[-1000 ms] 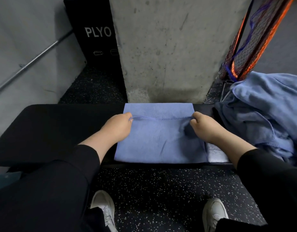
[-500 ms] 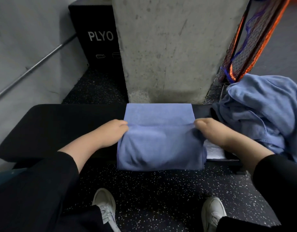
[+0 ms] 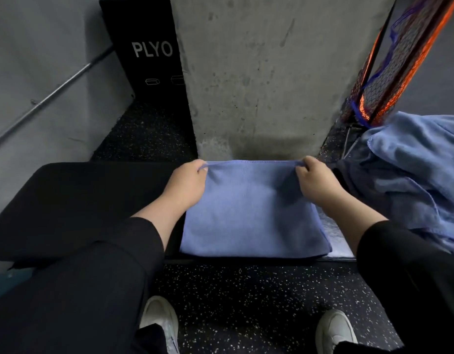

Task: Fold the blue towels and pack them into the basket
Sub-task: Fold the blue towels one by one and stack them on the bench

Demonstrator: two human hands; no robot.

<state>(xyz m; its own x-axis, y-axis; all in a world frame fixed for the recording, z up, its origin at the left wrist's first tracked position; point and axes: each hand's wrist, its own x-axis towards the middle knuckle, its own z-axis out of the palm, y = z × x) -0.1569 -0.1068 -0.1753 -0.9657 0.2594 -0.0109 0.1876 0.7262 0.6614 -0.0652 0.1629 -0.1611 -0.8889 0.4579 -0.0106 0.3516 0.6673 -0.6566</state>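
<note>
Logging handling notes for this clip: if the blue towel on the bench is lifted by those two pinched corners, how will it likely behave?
Probably floppy: the blue towel puckers where the left hand and right hand pinch its far corners. It likely sags between them once lifted, so the fold could open. It looks thin and light, and unlikely to slide on the black bench.

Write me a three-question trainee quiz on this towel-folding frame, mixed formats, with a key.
1. True or false: both hands pinch the far edge of the folded towel.
2. The towel lies on: A) the speckled floor B) the black bench C) the person's lap.
3. Fill in: the pile of unfolded blue towels sits to the person's ____.

Key: 1 true, the left hand and right hand each hold a far corner; 2 B; 3 right.
</note>
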